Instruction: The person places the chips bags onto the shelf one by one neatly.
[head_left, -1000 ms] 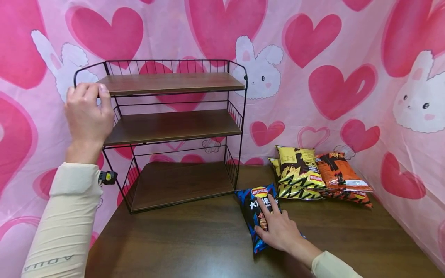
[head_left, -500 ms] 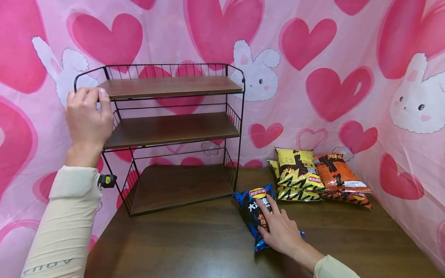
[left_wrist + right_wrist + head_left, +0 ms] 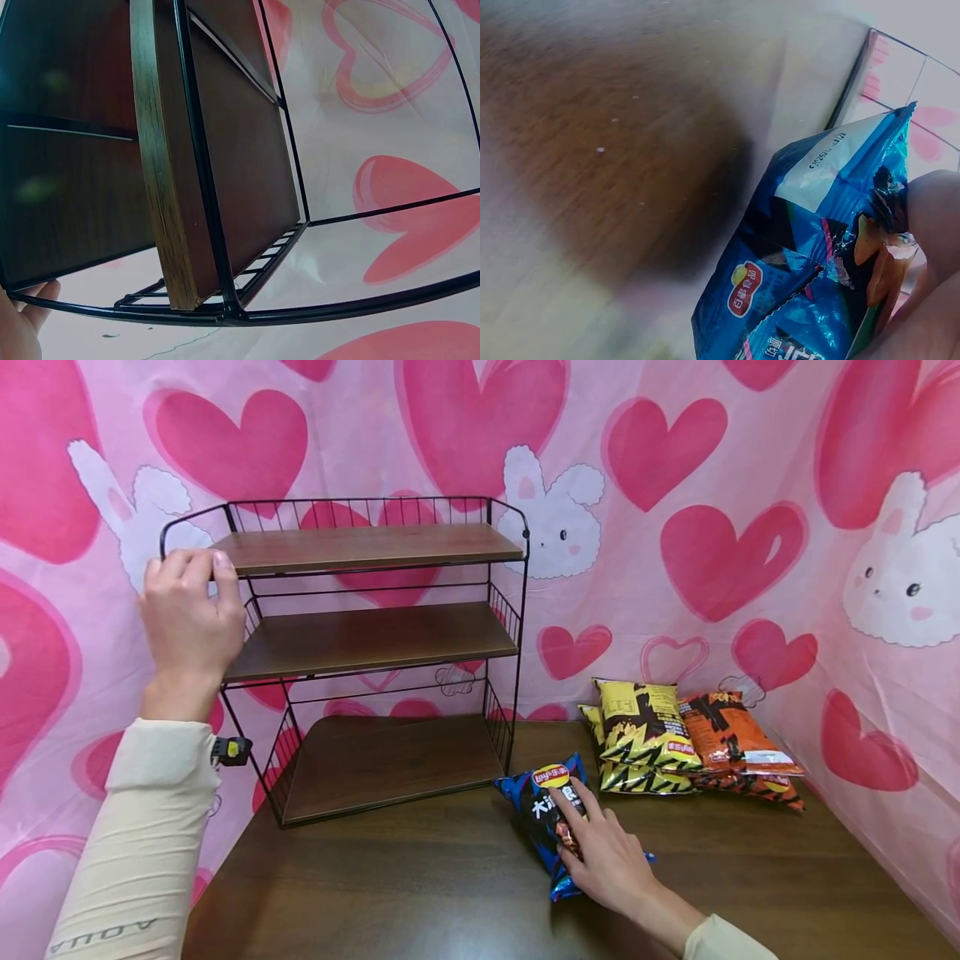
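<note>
My left hand [image 3: 193, 614] grips the upper left corner of a three-tier rack [image 3: 375, 547] with a black wire frame and brown boards. In the left wrist view part of that hand [image 3: 28, 319] shows at the lower left, by the curved frame bar. On the table, my right hand [image 3: 606, 852] holds a blue and black bag of chips [image 3: 546, 827] from above, fingers spread over its front. The right wrist view shows the bag [image 3: 795, 247] tilted beside the fingers [image 3: 934, 202], with a shadow on the tabletop. Its far side is hidden.
Yellow bags of chips [image 3: 648, 727] lie stacked at the back right, touching orange bags [image 3: 738, 735] beside them. The brown table [image 3: 420, 885] meets a pink heart-patterned cloth [image 3: 573, 602] at the back. No items show on the rack's boards.
The bag of chips under my right hand has turned and shifted slightly left. My left hand keeps its place on the rack. The head view has tipped up a little.
</note>
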`<action>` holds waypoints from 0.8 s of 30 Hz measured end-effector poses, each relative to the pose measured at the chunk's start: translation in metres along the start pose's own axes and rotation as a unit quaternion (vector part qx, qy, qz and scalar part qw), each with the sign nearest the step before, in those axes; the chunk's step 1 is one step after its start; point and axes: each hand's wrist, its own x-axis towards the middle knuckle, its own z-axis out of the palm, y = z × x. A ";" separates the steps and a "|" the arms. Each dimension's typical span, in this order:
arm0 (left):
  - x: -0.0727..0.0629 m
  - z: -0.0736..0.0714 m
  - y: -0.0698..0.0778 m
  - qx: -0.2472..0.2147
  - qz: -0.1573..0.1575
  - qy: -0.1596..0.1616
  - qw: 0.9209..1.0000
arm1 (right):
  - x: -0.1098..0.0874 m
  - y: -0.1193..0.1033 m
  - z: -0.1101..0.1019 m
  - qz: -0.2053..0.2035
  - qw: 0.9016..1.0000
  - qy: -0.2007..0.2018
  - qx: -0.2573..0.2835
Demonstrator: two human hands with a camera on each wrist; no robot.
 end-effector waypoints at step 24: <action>0.002 0.003 -0.002 -0.002 0.008 0.007 1.000 | 0.007 -0.051 -0.025 -0.103 0.994 -0.023 0.041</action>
